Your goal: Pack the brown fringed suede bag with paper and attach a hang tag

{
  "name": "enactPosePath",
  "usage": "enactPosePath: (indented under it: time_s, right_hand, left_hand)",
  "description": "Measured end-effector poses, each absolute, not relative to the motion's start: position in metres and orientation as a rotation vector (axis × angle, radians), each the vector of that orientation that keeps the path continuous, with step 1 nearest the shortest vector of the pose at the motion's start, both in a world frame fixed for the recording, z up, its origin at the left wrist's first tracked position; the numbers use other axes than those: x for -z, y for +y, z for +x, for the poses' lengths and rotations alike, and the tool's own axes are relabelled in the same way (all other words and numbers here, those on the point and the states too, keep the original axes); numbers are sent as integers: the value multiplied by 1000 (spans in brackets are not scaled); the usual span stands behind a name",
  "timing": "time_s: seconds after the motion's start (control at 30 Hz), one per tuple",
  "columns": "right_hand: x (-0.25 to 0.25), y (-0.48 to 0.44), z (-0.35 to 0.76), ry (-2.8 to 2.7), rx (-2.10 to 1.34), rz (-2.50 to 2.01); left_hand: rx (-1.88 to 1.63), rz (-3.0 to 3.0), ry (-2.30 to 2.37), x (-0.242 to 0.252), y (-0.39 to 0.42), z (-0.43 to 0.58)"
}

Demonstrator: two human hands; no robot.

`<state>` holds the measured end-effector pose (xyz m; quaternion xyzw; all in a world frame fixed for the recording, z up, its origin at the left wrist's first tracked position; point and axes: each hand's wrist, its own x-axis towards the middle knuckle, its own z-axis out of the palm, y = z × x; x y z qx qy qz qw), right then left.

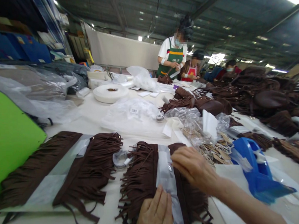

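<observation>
A dark brown fringed bag point(141, 180) lies flat in front of me, with a translucent plastic strip point(164, 168) running down its middle. My left hand point(155, 211) rests on the lower part of the strip, fingers stretched out flat and close together. My right hand point(193, 170) is at the strip's upper right edge, its fingers bent and closed; its thumb and whatever is between the fingers are hidden. To the left lies a second brown fringed bag point(92, 173), also with a translucent strip point(59, 168). Between the bags sits a roll of clear tape point(120, 158).
A blue tape dispenser point(254, 166) stands right of my forearm, near a pile of tan tags point(217, 148). Brown bags point(270, 98) are heaped at the right. A white roll point(111, 93) and plastic bags point(131, 113) lie behind. A green panel point(11, 140) borders the left. Co-workers point(172, 56) stand across the table.
</observation>
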<state>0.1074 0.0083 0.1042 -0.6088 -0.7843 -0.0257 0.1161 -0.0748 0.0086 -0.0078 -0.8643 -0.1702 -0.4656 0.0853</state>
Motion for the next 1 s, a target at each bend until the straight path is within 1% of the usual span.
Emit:
enactPosePath:
  time_s: [0.07, 0.2, 0.27, 0.37, 0.4, 0.47, 0.57, 0.63, 0.73, 0.9, 1.0]
  right_hand:
    - [-87, -24, 89, -2318, 176, -1541]
    - [-46, -57, 68, -2309, 425, -1401]
    - [-39, -60, 68, -2274, 379, -1332]
    - [-47, -60, 71, -2198, 122, -1346]
    - [-50, -59, 72, -2179, 99, -1384]
    - [-49, -57, 72, -2167, 239, -1466]
    - [-33, -52, 68, -2216, 603, -1441]
    - [-20, -50, 66, -2244, 676, -1387]
    - [-12, -48, 66, -2284, 545, -1375]
    - [-24, -57, 71, -2236, 296, -1220]
    - [-29, -66, 79, -2056, 197, -1434]
  left_hand:
    - [1382, -2567, -508, 8, 8, -76]
    - [1302, -2605, -535, 12, 6, -80]
    - [1340, -2610, -578, 14, 3, -80]
    - [1447, -2598, -686, 17, 0, -80]
    - [1444, -2603, -709, 16, 0, -80]
    - [1354, -2630, -683, 12, 0, -81]
    - [1303, -2615, -634, 0, 1, -84]
    - [1335, -2600, -648, -5, 2, -84]
    - [1373, -2601, -635, -5, 3, -82]
    - [1425, -2614, -576, -1, -1, -80]
    - [1466, -2750, -545, -14, 2, -90]
